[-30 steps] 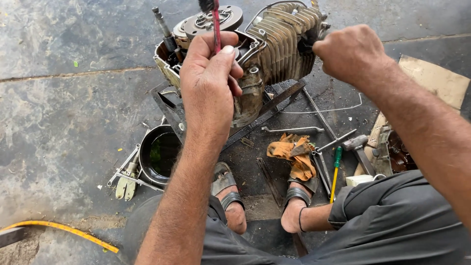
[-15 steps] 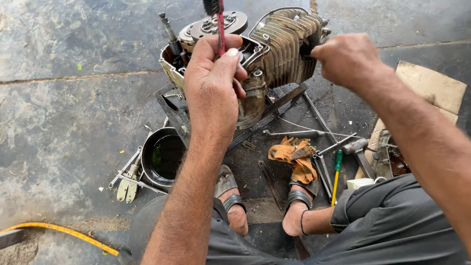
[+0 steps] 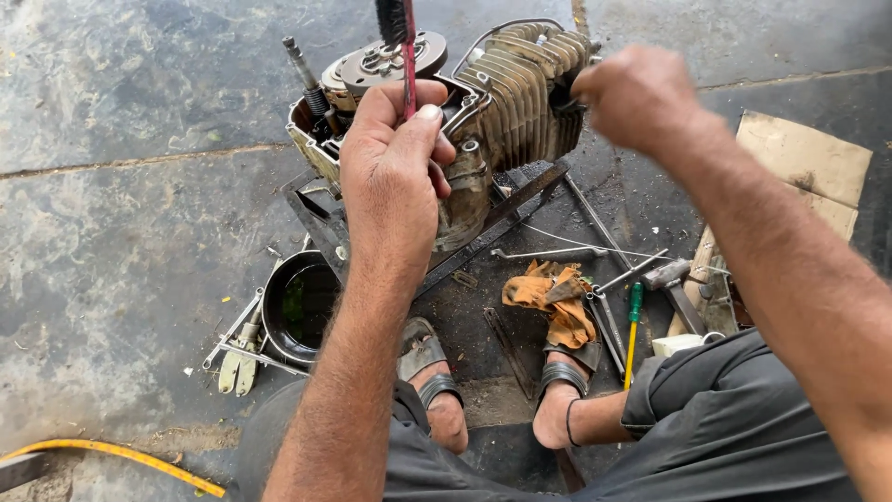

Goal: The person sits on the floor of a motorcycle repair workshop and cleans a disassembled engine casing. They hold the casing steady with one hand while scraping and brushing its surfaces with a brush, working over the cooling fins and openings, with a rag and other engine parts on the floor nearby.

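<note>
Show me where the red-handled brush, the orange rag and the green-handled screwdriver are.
red-handled brush (image 3: 408, 70): head view, on its red handle.
orange rag (image 3: 555, 302): head view, on its middle folds.
green-handled screwdriver (image 3: 636, 302): head view, on its green grip.

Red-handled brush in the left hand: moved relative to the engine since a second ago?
Yes, slightly. The red-handled brush in the left hand has shifted right along the engine, from above the round clutch plate toward its right edge.

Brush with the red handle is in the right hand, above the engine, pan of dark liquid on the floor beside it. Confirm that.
Wrong hand. The head view shows the left hand holding the brush above the engine; the right hand rests on the engine's finned side. The pan is as stated.
</note>
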